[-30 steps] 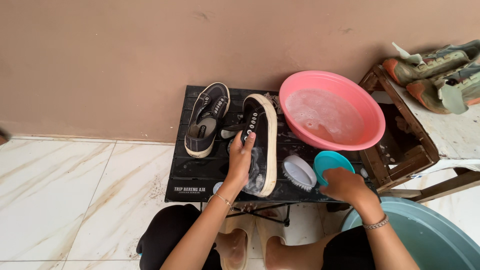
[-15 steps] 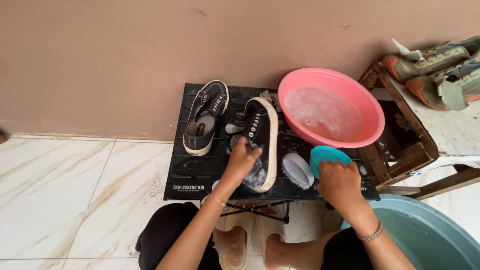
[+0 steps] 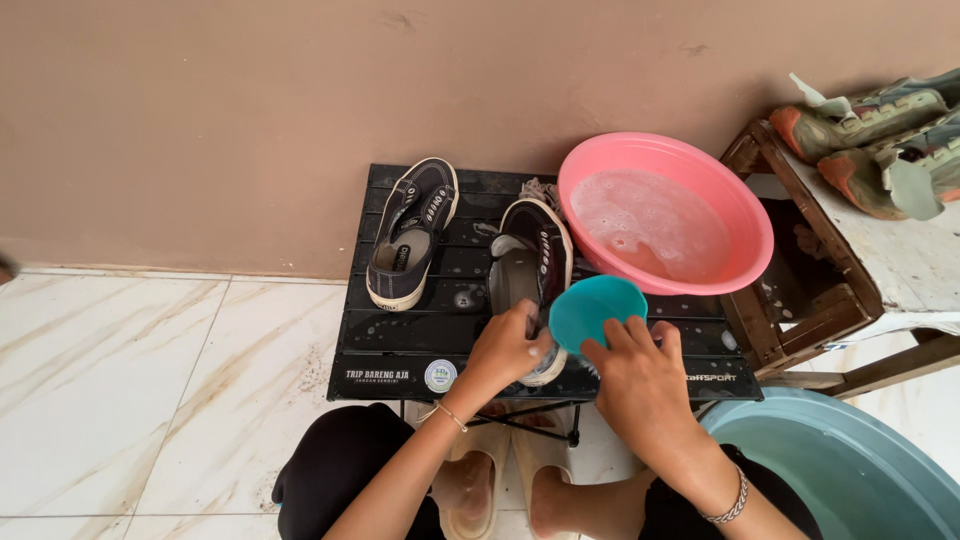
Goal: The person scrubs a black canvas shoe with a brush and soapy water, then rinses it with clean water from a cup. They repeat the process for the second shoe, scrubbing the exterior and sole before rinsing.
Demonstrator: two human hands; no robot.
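My left hand (image 3: 508, 348) grips the heel end of a dark sneaker (image 3: 532, 270) lying upright on a low black slatted table (image 3: 400, 340). My right hand (image 3: 638, 378) holds a small teal bowl (image 3: 596, 308) tilted toward that sneaker, touching its side. A second dark sneaker (image 3: 412, 232) rests further left on the table, apart from both hands. A pink basin (image 3: 742, 220) of soapy water sits on the table's right end, just behind the bowl.
A brown wall runs behind the table. A wooden stand (image 3: 810, 290) on the right carries two worn greenish shoes (image 3: 880, 130). A large blue-green tub (image 3: 850, 470) of water stands at bottom right. Pale marble floor (image 3: 150, 380) lies to the left; my feet in sandals are under the table.
My right hand lifted the teal bowl and brought it left against the sneaker. My left hand slid down from the sneaker's laces to its heel; the brush beside it is now hidden.
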